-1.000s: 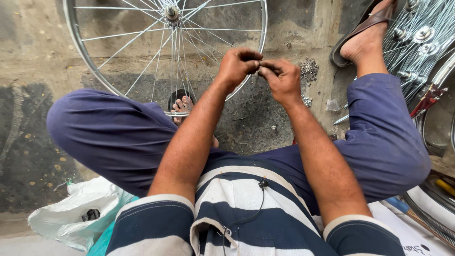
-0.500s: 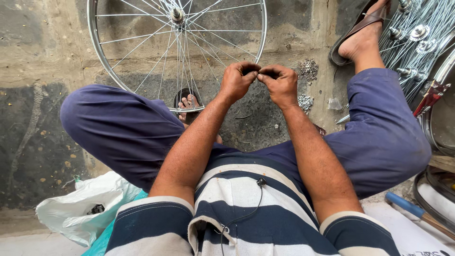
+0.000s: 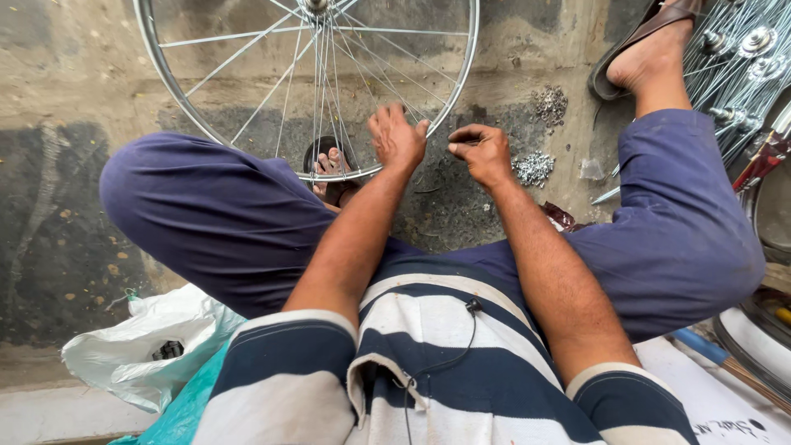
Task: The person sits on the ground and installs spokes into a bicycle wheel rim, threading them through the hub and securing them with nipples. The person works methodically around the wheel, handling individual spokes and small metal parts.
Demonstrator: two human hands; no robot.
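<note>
I sit on the ground in dark blue trousers, with a silver spoked bicycle wheel (image 3: 461, 82) standing in front of me on the concrete floor. My left hand (image 3: 397, 136) has its fingers spread and rests against the lower rim of the wheel, holding nothing. Just to the right of the rim, my right hand (image 3: 482, 152) hovers with thumb and forefinger pinched together; anything between them is too small to see. Two small heaps of metal spoke nipples (image 3: 534, 167) lie on the floor just right of that hand.
More spoked wheels and hubs (image 3: 741, 49) lean at the top right beside my sandalled right foot (image 3: 651, 41). My left foot (image 3: 329, 169) sits behind the rim. At lower left lie a white plastic bag (image 3: 140, 354) and a teal one (image 3: 185, 408). A blue-handled tool (image 3: 700, 346) lies at right.
My hands were pressed together on something small in front of the rim. They have come apart: the left has opened onto the rim, and the right stays pinched.
</note>
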